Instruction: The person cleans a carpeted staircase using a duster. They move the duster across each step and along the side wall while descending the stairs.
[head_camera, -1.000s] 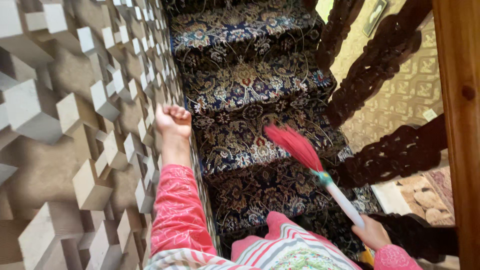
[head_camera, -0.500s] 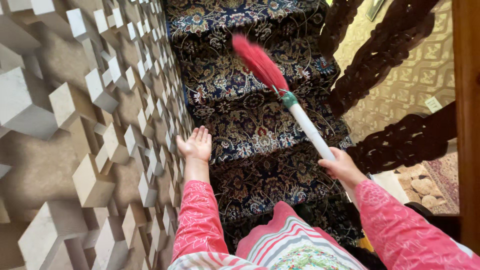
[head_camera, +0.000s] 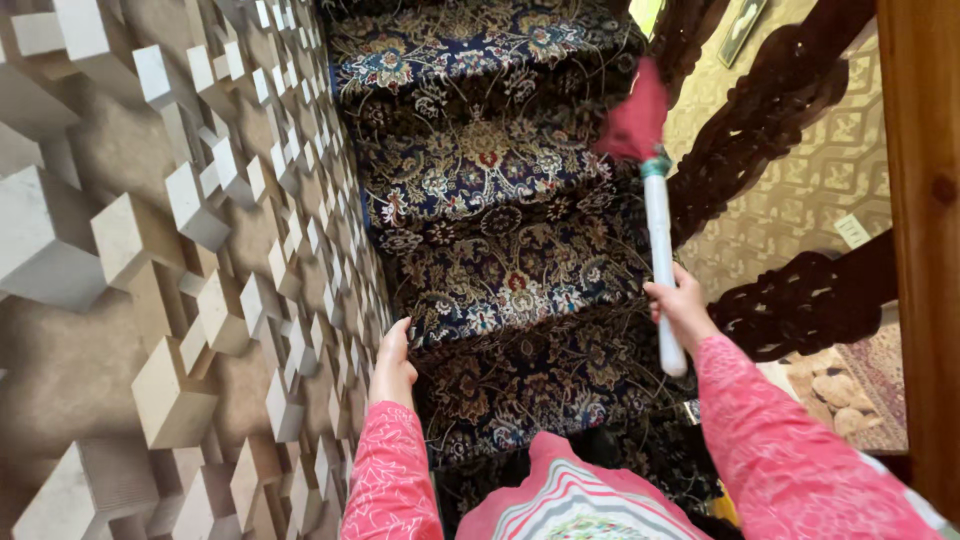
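Now right hand (head_camera: 680, 305) grips red broom (head_camera: 655, 210) above patterned stairs (head_camera: 500, 250).

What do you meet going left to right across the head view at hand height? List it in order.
Beige wall of raised blocks → left hand → dark blue floral stair carpet → right hand gripping the white-handled red broom → dark carved wooden banister → plain wooden post.

Smooth white plastic broom handle (head_camera: 660, 250); woven patterned stair carpet (head_camera: 500, 250).

Red-bristled broom (head_camera: 650, 190), white handle, near upright, over carpeted stairs (head_camera: 480, 200).
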